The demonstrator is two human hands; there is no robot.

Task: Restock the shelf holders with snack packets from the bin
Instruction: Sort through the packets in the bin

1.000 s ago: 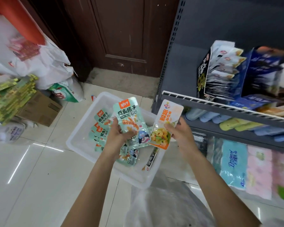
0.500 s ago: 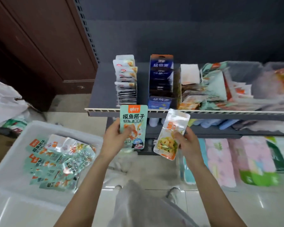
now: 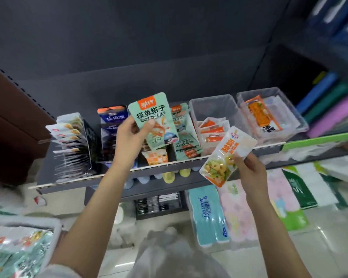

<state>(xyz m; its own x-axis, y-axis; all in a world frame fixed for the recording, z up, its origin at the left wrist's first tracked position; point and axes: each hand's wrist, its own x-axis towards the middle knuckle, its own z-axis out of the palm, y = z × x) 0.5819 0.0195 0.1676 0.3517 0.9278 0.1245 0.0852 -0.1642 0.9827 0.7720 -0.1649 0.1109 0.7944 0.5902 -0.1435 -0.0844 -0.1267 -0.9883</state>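
I have lifted both packets from the bin [image 3: 54,235] up to the shelf [image 3: 109,174]. My left hand [image 3: 132,135] pinches the green fish-snack packet [image 3: 153,121] just before its matching holder [image 3: 186,137]; my right hand [image 3: 249,167] pinches the orange packet [image 3: 227,155] lower, beside the rail. Sorting comes next, I judge.

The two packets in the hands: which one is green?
The green packet, held up by the left hand. The right hand holds a packet that is orange and white.
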